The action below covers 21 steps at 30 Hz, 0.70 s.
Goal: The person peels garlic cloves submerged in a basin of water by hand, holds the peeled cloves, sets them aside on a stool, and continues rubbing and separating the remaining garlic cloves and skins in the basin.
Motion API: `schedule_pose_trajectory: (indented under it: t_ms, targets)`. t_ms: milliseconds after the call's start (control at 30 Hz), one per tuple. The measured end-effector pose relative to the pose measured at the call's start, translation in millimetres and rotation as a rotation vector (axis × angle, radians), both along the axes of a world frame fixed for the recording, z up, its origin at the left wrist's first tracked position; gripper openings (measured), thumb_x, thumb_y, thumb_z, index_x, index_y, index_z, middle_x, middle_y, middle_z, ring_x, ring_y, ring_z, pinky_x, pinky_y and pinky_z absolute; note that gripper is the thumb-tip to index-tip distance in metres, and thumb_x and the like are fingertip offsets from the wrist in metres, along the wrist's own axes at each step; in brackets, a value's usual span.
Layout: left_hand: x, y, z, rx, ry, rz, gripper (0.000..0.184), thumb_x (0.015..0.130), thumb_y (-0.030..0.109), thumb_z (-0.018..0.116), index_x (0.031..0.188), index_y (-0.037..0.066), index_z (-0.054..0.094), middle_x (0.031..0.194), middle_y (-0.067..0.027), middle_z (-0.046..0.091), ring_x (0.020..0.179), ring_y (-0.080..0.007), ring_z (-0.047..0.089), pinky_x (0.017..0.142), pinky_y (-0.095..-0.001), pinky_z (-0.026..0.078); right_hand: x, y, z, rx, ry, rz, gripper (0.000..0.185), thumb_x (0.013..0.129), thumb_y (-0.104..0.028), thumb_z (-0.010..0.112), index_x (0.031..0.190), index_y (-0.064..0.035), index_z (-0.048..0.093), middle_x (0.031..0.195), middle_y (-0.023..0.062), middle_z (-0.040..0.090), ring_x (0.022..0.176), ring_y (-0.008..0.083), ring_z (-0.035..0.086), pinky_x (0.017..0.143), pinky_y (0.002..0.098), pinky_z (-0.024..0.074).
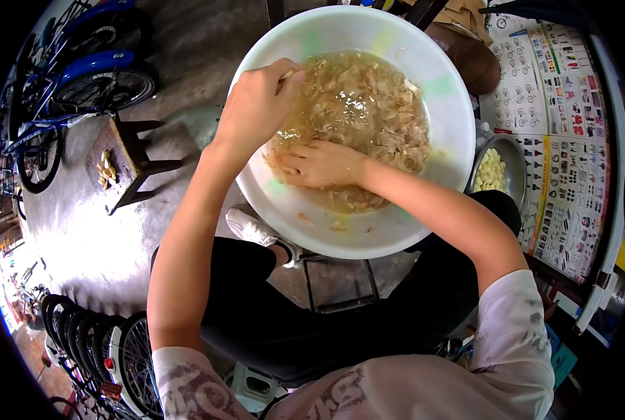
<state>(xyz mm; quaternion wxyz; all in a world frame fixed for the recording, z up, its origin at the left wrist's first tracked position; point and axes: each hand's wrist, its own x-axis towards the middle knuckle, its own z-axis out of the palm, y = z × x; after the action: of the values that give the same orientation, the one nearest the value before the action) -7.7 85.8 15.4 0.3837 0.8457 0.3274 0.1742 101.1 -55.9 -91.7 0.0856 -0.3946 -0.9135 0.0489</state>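
Observation:
A large white basin (pixel 452 126) holds cloudy water with many thin brownish skins or peels (pixel 396 133) in it. Over the basin's left side my left hand (pixel 260 101) is raised above the water, its fingers closed on a small pale piece (pixel 286 75) between thumb and fingers; the piece is mostly hidden, so I cannot make out what it is. Lower down, my right hand (pixel 323 164) lies in the water among the peels, back upward, its fingers partly spread and partly under the surface.
A metal bowl (pixel 514 168) of peeled pale cloves (pixel 491 170) stands right of the basin. Printed sheets (pixel 564 147) cover a surface at the right. At the left are a small stool (pixel 127 157) with several pieces on it and bicycles (pixel 95 84). My knees flank the basin's near side.

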Motion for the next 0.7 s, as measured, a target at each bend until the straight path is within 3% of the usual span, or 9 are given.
schedule_pose_trajectory:
  t_ms: [33, 100, 233, 300, 400, 533, 600, 700]
  targets:
    - [0.3, 0.2, 1.1, -0.001, -0.004, -0.005, 0.025, 0.095, 0.021, 0.059, 0.103, -0.001, 0.067, 0.063, -0.0107, 0.053, 0.057, -0.0161, 0.045, 0.06, -0.0315, 0.042, 2.7, -0.3, 3.7, -0.001, -0.004, -0.005, 0.034, 0.084, -0.029, 0.058, 0.115, -0.0136, 0.059, 0.124, 0.0066, 0.055, 0.113, 0.0282, 0.052, 0.091, 0.0437, 0.0485]
    - [-1.1, -0.6, 3.4, -0.027, 0.0, -0.012, 0.024, 0.095, 0.02, 0.059, 0.103, -0.001, 0.067, 0.063, -0.0108, 0.051, 0.058, -0.0161, 0.045, 0.06, -0.0316, 0.042, 5.4, 0.4, 17.0, 0.24, 0.043, -0.132, 0.03, 0.087, -0.025, 0.054, 0.114, -0.013, 0.06, 0.118, 0.0063, 0.055, 0.108, 0.0253, 0.053, 0.082, 0.0338, 0.0532]
    - [-2.4, 0.8, -2.1, 0.029, -0.004, -0.028, 0.023, 0.095, 0.019, 0.059, 0.103, -0.001, 0.066, 0.062, -0.0105, 0.05, 0.057, -0.0164, 0.043, 0.059, -0.0316, 0.041, 4.6, -3.7, 14.6, 0.268, 0.023, -0.39, 0.028, 0.087, -0.018, 0.052, 0.114, -0.0147, 0.06, 0.116, 0.0072, 0.055, 0.108, 0.0264, 0.053, 0.073, 0.0291, 0.0554]
    - [-2.3, 0.7, -2.1, 0.039, -0.011, -0.049, 0.023, 0.095, 0.019, 0.059, 0.102, -0.001, 0.066, 0.062, -0.0103, 0.049, 0.056, -0.0164, 0.042, 0.058, -0.0315, 0.04, 5.5, 0.4, 6.0, 0.155, 0.148, -0.374, 0.027, 0.086, -0.017, 0.054, 0.112, -0.0165, 0.062, 0.113, 0.0078, 0.056, 0.106, 0.0278, 0.055, 0.074, 0.0331, 0.0567]
    - [-2.1, 1.1, -2.3, 0.02, -0.012, -0.043, 0.023, 0.095, 0.019, 0.059, 0.102, -0.002, 0.066, 0.062, -0.0103, 0.049, 0.056, -0.0162, 0.042, 0.058, -0.0315, 0.04, 7.8, 2.4, -0.5, 0.0, 0.072, -0.316, 0.028, 0.084, -0.015, 0.056, 0.112, -0.0162, 0.062, 0.107, 0.0086, 0.058, 0.099, 0.0269, 0.06, 0.072, 0.0351, 0.0573]
    - [-1.8, 1.5, -4.1, 0.033, -0.042, -0.043, 0.022, 0.095, 0.018, 0.059, 0.102, -0.002, 0.066, 0.061, -0.0104, 0.048, 0.055, -0.0162, 0.042, 0.057, -0.0318, 0.04, 11.2, 11.0, -8.0, 0.106, 0.357, -0.319, 0.026, 0.083, -0.009, 0.056, 0.108, -0.0149, 0.061, 0.099, 0.012, 0.064, 0.088, 0.0289, 0.066, 0.065, 0.0421, 0.0561]
    - [-1.6, 0.4, 3.8, 0.038, 0.081, -0.049, 0.024, 0.092, 0.021, 0.057, 0.105, 0.002, 0.067, 0.077, -0.0203, 0.067, 0.07, -0.038, 0.063, 0.07, -0.0428, 0.051, 12.7, 11.9, 1.3, -0.203, 0.319, -0.371, 0.025, 0.081, -0.01, 0.06, 0.106, -0.0131, 0.061, 0.081, 0.0126, 0.066, 0.069, 0.0318, 0.067, 0.059, 0.0463, 0.0531]
    - [-1.8, 0.8, 6.2, 0.029, 0.101, -0.066, 0.024, 0.093, 0.021, 0.057, 0.104, 0.001, 0.066, 0.078, -0.0213, 0.066, 0.071, -0.0391, 0.063, 0.07, -0.0437, 0.051, 6.2, 17.2, 3.3, -0.202, 0.304, -0.393, 0.027, 0.081, -0.011, 0.058, 0.108, -0.0104, 0.06, 0.071, 0.0127, 0.066, 0.057, 0.0325, 0.065, 0.052, 0.043, 0.0522]
